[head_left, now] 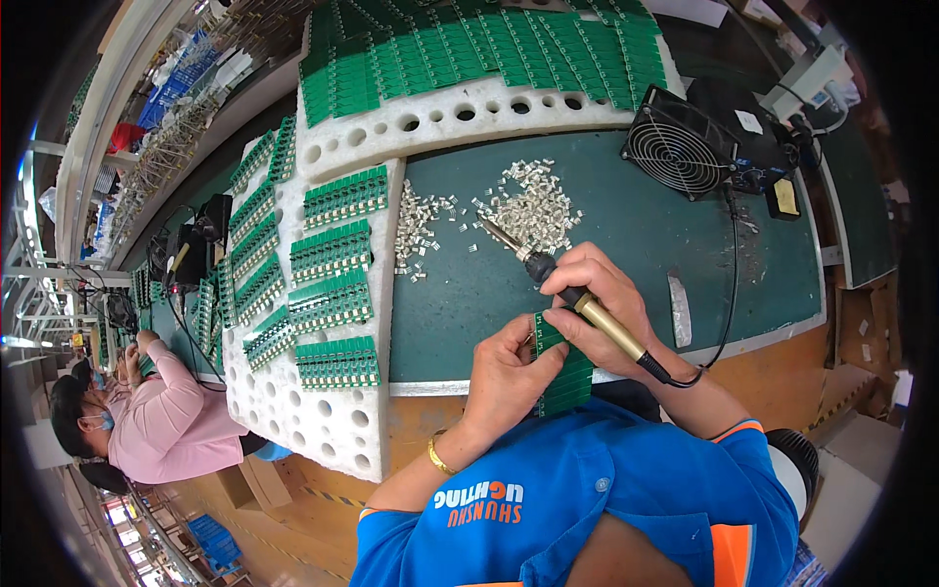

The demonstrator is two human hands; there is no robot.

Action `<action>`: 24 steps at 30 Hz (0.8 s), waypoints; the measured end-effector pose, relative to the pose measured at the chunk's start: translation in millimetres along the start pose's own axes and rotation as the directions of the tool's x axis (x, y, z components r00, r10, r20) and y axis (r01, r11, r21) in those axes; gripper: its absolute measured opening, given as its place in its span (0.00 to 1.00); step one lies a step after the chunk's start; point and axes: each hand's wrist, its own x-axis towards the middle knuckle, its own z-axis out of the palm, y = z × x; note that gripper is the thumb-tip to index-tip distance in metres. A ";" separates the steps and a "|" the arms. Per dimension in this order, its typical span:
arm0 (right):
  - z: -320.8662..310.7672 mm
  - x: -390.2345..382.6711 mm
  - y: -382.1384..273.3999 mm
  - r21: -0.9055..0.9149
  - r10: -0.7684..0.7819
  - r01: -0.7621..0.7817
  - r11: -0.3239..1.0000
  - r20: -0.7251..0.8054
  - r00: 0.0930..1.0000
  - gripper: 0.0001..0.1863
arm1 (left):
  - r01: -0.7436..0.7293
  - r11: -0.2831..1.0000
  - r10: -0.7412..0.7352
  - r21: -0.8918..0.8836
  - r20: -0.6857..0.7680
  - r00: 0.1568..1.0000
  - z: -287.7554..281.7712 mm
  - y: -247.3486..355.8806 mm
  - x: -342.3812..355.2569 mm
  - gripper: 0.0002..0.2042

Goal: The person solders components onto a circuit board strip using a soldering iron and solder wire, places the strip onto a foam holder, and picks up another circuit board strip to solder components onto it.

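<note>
Near the table's front edge, my left hand [514,370] pinches a green circuit board panel [569,383] between thumb and fingers. The panel hangs over the edge, close to my blue shirt. My right hand [608,308] grips a soldering iron [608,329] with a brass-coloured handle, its thumb close to the panel's top end. The iron's tip points up and left, away from the panel, toward a heap of small whitish connectors [536,210]. A smaller group of these connectors [416,230] lies further left. My fingers hide part of the panel's upper end.
White foam [328,430] at left carries rows of boards with connectors [337,362]; another foam slab [362,147] behind holds many green panels [469,49]. A black fan [675,145], a yellow sponge [785,196] and the iron's cable [736,264] are at right. A co-worker in pink [176,411] sits left.
</note>
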 end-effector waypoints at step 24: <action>-1.9 2.3 1.1 -0.065 0.013 -0.012 0.998 0.014 1.000 0.22 | 0.030 0.999 -0.030 0.035 0.008 1.000 4.1 5.5 2.5 0.06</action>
